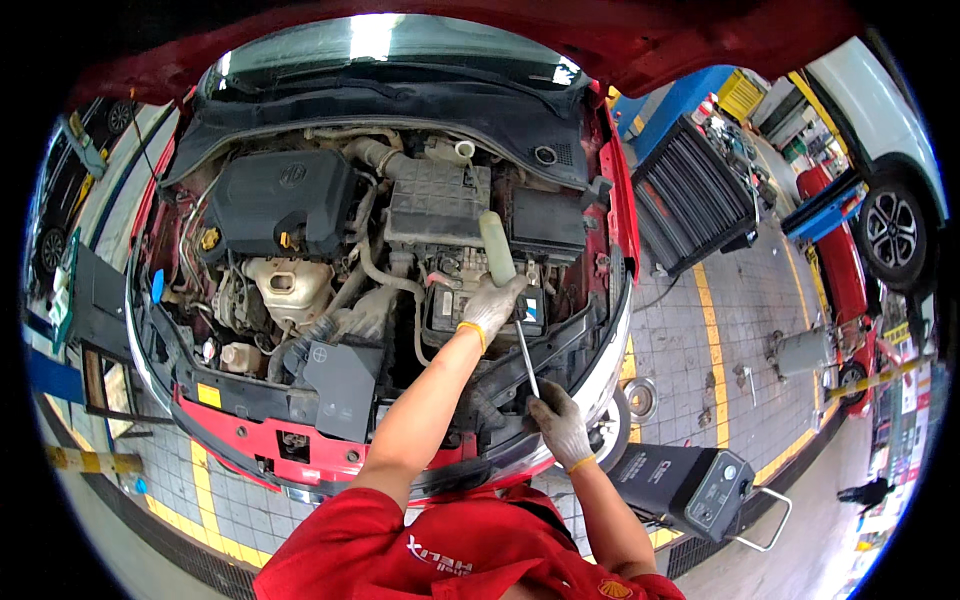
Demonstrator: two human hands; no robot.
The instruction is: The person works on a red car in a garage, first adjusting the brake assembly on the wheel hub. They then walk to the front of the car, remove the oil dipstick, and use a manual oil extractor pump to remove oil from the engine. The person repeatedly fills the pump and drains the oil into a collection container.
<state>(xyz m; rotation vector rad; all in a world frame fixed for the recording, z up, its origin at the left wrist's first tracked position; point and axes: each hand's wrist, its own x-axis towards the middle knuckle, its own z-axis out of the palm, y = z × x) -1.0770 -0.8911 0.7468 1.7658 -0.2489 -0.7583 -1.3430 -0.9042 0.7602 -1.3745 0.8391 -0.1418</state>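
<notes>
In my gloved left hand (pixel 492 308) is a pale translucent cylinder (pixel 497 245), held over the battery (pixel 450 318). A silver rod (pixel 526 355) extends from its lower end to my gloved right hand (pixel 555 425), whose fingers are closed at the rod's end near the front edge of the engine bay. Behind the cylinder is an opened white reservoir neck (pixel 464 150). A black engine cover (pixel 265 200) lies to the left, and a ribbed airbox (pixel 425 200) sits in the middle.
The raised red hood (pixel 700 30) arches overhead. At right stand a black tool cabinet (pixel 690 190), a lifted white car (pixel 880 130) and a red car (pixel 845 260). A black wheeled machine (pixel 690 495) is by my right forearm; a blue-and-yellow lift post (pixel 70 380) stands at left.
</notes>
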